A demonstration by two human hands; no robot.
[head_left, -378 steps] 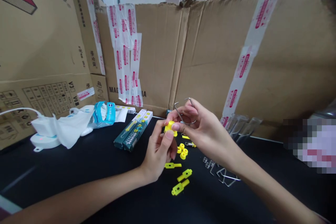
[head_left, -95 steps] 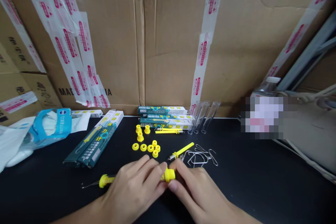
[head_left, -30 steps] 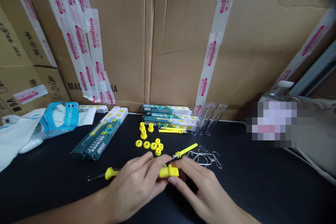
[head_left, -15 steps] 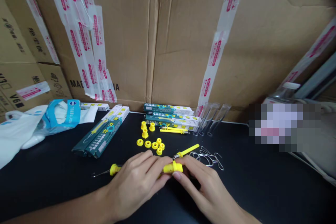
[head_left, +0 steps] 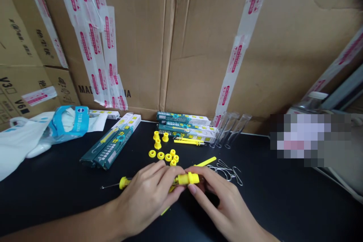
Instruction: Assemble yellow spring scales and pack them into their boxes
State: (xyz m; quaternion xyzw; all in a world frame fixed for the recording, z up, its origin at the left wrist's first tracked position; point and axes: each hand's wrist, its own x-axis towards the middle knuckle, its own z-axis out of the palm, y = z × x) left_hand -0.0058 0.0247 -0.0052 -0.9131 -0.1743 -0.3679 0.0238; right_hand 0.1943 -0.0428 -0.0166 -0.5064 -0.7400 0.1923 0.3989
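Note:
Low over the black table (head_left: 283, 200), both my hands meet on a slim tube with a yellow end cap (head_left: 188, 178). My left hand (head_left: 147, 196) is curled over the tube's body, which its fingers mostly hide. At the left a yellow cap and a wire hook (head_left: 120, 183) stick out. My right hand (head_left: 224, 204) pinches the right end, just under the yellow cap. Behind the hands lie several small yellow rings and caps (head_left: 164, 153), a yellow rod (head_left: 205, 161) and a heap of bent wire hooks (head_left: 227, 171).
Green and white boxes (head_left: 112, 145) lie at the left, more boxes (head_left: 184, 124) at the back with clear tubes (head_left: 231, 130) beside them. A blue and white bag (head_left: 59, 126) sits far left. Taped cardboard (head_left: 198, 45) walls the table's back.
Over the last second the hands stay together on the tube, and the yellow cap sits slightly farther right and higher. The view has drifted a little. Long before, my hands held a wire hook in the air.

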